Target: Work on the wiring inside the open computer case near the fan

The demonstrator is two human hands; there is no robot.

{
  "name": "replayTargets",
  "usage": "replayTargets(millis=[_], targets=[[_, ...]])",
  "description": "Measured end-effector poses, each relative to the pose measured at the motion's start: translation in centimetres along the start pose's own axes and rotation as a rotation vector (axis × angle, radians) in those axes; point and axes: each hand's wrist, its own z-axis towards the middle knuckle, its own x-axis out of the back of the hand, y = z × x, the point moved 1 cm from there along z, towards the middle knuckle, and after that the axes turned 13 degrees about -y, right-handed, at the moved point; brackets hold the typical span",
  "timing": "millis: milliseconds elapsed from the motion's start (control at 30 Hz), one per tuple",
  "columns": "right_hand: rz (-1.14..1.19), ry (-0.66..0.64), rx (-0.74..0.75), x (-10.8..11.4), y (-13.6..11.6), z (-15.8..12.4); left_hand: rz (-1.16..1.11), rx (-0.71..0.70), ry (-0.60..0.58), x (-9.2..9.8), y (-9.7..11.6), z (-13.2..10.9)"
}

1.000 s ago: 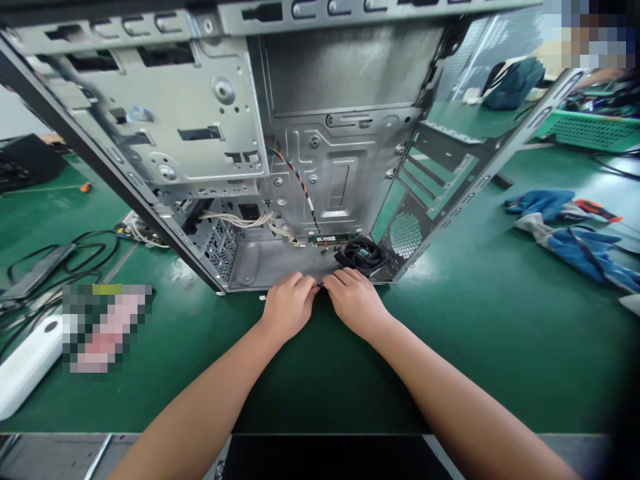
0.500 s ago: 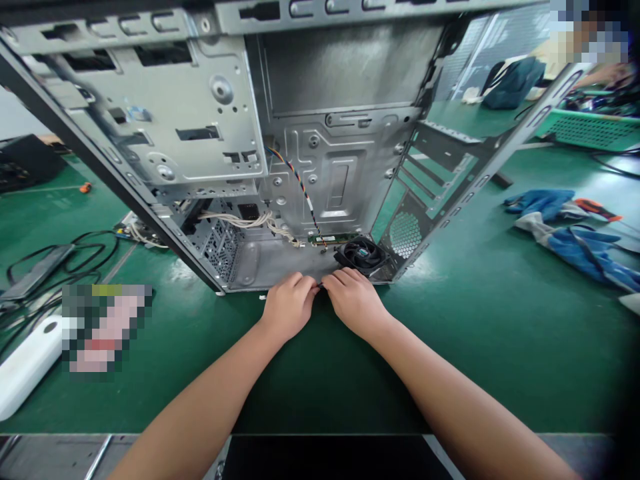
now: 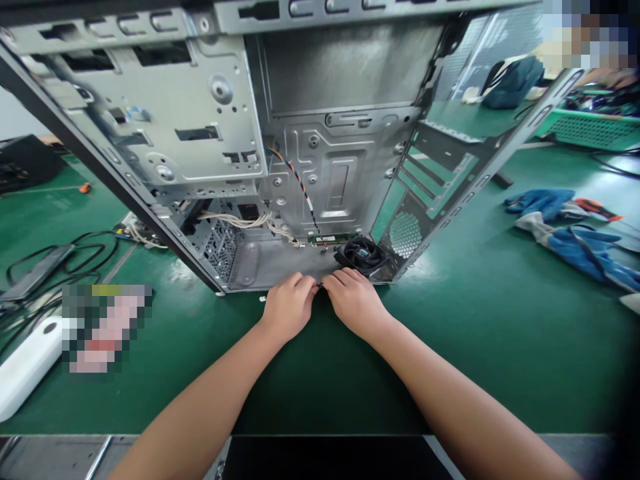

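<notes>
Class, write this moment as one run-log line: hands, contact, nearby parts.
left hand: fingers curled at near edge of computer case | right hand: same, fingers meeting left's | grip: unclear | nearest: black fan

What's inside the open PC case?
Black fan, green memory stick, white cable bundle, a striped wire. Left hand and right hand cover the front edge; anything under them is hidden.
</notes>
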Motion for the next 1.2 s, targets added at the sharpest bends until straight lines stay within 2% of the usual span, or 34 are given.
replayTargets(millis=[533, 1200], targets=[[0.004, -0.006, -0.001, -0.15, 0.04, -0.01, -0.013, -0.033, 0.013, -0.03, 0.02, -0.04], [0.031, -0.003, -0.006, 0.03, -0.09, 0.06, 0.019, -0.002, -0.010, 0.01, 0.08, 0.06]])
